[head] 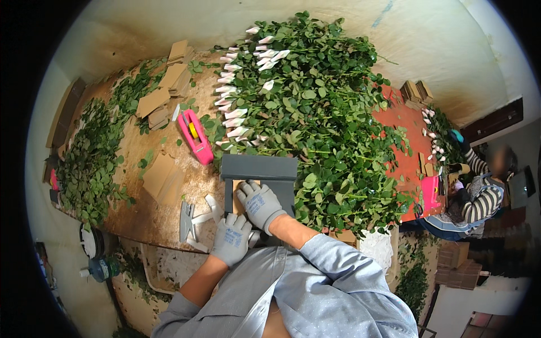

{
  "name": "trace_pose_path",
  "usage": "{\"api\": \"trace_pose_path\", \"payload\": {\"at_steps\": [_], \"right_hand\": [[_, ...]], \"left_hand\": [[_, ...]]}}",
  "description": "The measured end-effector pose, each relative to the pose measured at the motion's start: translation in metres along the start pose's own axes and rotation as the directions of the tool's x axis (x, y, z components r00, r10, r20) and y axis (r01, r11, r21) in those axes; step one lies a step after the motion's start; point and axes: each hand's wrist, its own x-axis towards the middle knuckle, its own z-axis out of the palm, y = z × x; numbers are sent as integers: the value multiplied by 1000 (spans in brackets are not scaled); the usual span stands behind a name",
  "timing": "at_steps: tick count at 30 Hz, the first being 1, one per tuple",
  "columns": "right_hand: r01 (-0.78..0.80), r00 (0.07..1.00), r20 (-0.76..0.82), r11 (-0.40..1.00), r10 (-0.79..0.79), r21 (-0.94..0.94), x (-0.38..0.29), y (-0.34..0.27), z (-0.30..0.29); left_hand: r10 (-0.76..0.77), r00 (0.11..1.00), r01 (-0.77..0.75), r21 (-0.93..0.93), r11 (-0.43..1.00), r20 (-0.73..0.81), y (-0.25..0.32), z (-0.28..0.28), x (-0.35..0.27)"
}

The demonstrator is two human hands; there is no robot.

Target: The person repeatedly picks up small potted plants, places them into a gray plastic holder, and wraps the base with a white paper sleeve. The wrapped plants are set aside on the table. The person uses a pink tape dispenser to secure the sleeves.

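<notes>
My right hand [261, 207], in a grey glove, lies with its fingers spread over a piece of brown cardboard [238, 198] in a dark grey tray-like stand [260, 167]. At the stand's lower left corner is my left hand [231, 238], also gloved, its fingers curled; what they hold, if anything, is hidden. Left of it lie a grey stapler [187, 222] and white strips [203, 218]. Beyond the stand spreads a large pile of leafy rose stems [312, 110], their pale buds in white sleeves [234, 113] pointing left. A pink tape dispenser [196, 137] rests on the table.
Cardboard pieces [162, 179] lie in stacks on the wooden table [127, 215], with loose leafy stems [88, 160] farther left. At right, a person in striped sleeves [486, 207] sits by a red tabletop [395, 148] with more roses. A crate [158, 268] stands below the table's edge.
</notes>
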Motion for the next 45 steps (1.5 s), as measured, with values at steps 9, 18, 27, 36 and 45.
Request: {"api": "trace_pose_path", "payload": {"at_steps": [9, 18, 27, 36, 45], "right_hand": [[25, 981, 191, 997, -38, 68, 11, 9, -17], [182, 978, -150, 943, -145, 278, 52, 66, -91], [-387, 922, -17, 922, 388, 22, 192, 310, -74], [-392, 814, 321, 865, 485, -313, 225, 385, -38], [-104, 895, 406, 971, 186, -215, 87, 294, -31]], "left_hand": [[-85, 996, 86, -92, 992, 14, 0, 1, 5], [-46, 998, 47, 23, 999, -41, -6, 14, 4], [-32, 992, 30, 19, 999, 119, -16, 20, -2], [-100, 989, 93, 66, 994, 114, -18, 46, -27], [-82, 987, 70, 92, 993, 136, -18, 48, -30]]}}
